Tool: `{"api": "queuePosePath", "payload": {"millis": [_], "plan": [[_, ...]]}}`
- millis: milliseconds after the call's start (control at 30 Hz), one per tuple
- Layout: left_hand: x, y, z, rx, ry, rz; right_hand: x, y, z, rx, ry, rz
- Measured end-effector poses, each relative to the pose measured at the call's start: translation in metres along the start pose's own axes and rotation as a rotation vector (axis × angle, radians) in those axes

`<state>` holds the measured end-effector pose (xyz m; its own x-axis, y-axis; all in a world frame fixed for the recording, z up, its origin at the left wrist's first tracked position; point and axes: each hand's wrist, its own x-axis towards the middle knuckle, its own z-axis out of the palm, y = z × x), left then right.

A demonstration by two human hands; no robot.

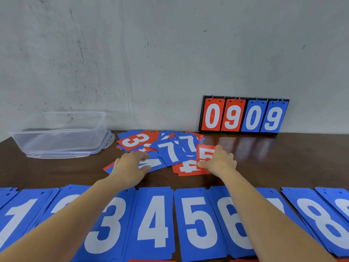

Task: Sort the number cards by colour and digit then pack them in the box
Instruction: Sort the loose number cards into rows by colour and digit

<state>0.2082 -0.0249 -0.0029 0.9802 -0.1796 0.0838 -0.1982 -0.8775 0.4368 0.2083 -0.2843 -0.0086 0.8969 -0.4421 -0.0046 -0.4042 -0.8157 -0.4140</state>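
Brown worktop carries a loose pile of red and blue number cards at its middle, the cards overlapping and partly hiding each other. The right hand pinches a red 5 card between thumb and fingers at the pile's right side. The left hand rests on a blue card at the pile's left side, fingers curled; whether they grip it I cannot tell. Sorted blue cards line the near edge, with both forearms crossing them. A clear box sits on its lid near the far left corner. A scoreboard reading 0909 stands at the far edge.
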Motion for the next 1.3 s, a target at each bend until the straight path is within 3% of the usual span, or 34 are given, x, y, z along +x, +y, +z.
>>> {"api": "queuePosePath", "payload": {"millis": [267, 400, 567, 700, 833, 1000, 1167, 1300], "plan": [[0.000, 0.013, 0.008, -0.031, -0.006, 0.016, -0.005, 0.003, 0.001, -0.058, 0.052, -0.045], [0.004, 0.026, 0.006, -0.101, -0.015, 0.043, -0.009, 0.000, 0.001, 0.067, 0.097, -0.122], [0.011, 0.056, 0.010, -0.501, -0.056, -0.112, -0.021, -0.022, 0.000, 0.264, 0.113, -0.324], [0.023, 0.061, 0.013, -0.893, -0.056, -0.280, -0.033, -0.045, 0.007, 0.327, -0.003, -0.542], [0.032, 0.042, 0.007, -0.999, 0.069, -0.412, -0.018, -0.048, 0.014, 0.457, -0.132, -0.488], [0.034, 0.003, -0.002, -0.981, 0.086, -0.483, 0.020, -0.038, 0.006, -0.078, -0.091, -0.377], [0.036, -0.016, -0.003, -0.934, 0.096, -0.484, 0.025, -0.038, 0.009, -0.310, -0.062, -0.433], [0.035, -0.016, -0.007, -0.938, 0.080, -0.468, 0.013, -0.025, -0.001, -0.345, -0.026, -0.426]]}}
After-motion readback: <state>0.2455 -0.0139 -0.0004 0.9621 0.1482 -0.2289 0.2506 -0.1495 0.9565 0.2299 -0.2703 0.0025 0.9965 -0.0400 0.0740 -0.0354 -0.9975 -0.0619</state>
